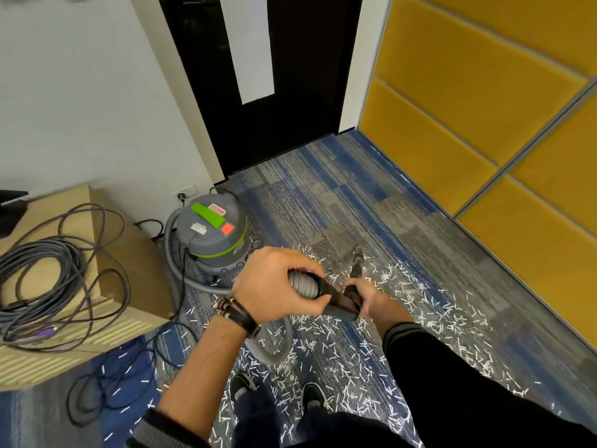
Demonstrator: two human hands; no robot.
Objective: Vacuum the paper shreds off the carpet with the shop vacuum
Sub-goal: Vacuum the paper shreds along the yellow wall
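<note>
- Left hand (274,286) is wrapped round the ribbed grey end of the hose (302,284), and right hand (365,297) grips the dark nozzle (357,270). It looks like the two parts are being pushed together, one hand bracing each side of the joint.
- The joint is held up in front of the body, off the carpet (339,202), so I'd say no suction work has begun.
- The vacuum (213,234) stands far left by the wall, just beside the wall socket (187,191), probably so the cord reaches.
- Paper shreds (323,344) lie thick around the shoes, near, spreading right toward the yellow wall.
- The slack hose loops down among them, giving reach.
- Coiled cables (48,270) rest on the wooden platform (129,253), left.
</note>
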